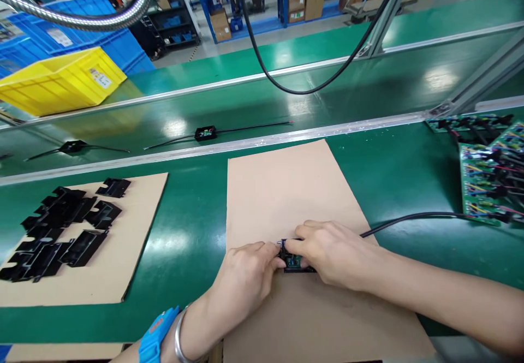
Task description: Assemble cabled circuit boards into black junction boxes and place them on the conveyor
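A small black plastic housing with a green circuit board (292,261) in it lies on a cardboard sheet (282,188). My left hand (249,267) pinches its left end between thumb and fingers. Over its right part, my right hand (338,254) is closed on it, with fingertips pressing at the board's upper edge. Both hands hide much of the housing. From beneath the right hand a black cable (413,215) runs off to the right. A blue wrist strap (158,335) and a silver bangle (179,335) are on my left wrist.
Several empty black housings (84,248) lie on another cardboard sheet (110,267) at left. Wired green circuit boards (477,180) are piled at right. Beyond the metal rail sits a cabled housing (205,132). A yellow bin (61,82) stands behind, and a black cable loop (301,92) hangs overhead.
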Demonstrator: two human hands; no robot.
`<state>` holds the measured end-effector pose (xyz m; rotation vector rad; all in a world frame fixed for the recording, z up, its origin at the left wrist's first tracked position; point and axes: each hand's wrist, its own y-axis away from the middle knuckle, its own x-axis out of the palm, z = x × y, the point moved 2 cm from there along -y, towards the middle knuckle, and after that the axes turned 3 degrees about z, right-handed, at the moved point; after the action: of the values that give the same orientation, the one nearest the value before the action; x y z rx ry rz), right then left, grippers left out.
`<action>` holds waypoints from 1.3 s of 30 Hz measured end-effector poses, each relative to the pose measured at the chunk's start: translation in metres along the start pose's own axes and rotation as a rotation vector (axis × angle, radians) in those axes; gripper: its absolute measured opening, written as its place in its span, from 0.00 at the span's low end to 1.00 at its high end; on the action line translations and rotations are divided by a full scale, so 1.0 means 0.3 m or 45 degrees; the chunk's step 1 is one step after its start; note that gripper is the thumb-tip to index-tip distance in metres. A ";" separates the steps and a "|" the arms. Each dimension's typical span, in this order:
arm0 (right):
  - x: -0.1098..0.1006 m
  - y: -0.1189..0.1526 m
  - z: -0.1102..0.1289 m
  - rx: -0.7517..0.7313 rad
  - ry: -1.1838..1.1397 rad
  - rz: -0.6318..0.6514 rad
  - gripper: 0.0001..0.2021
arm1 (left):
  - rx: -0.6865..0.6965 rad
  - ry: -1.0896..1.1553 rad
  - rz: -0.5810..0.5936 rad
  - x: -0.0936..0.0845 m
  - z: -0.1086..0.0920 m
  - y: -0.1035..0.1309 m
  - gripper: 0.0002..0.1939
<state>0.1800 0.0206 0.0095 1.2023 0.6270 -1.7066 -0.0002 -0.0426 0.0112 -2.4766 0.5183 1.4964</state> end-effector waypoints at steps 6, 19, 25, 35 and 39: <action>0.008 0.010 -0.011 0.010 -0.005 -0.045 0.09 | 0.018 -0.160 -0.084 0.027 -0.025 0.007 0.08; 0.010 0.007 -0.016 0.015 0.050 -0.115 0.05 | 0.194 -0.931 0.274 0.038 -0.059 -0.006 0.09; -0.002 0.013 0.035 0.014 0.208 -0.192 0.07 | 0.063 -1.195 0.252 0.098 -0.077 0.029 0.12; 0.089 -0.033 0.173 -0.077 0.326 0.013 0.12 | 0.188 -1.161 0.039 0.128 -0.060 0.044 0.20; 0.047 -0.018 0.127 -0.023 0.194 -0.060 0.11 | 0.208 -1.119 0.024 0.134 -0.037 0.053 0.22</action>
<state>0.1569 -0.0132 0.0110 1.3227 0.7666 -1.6547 0.0196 -0.0686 -0.0190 -1.4636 0.4494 2.2044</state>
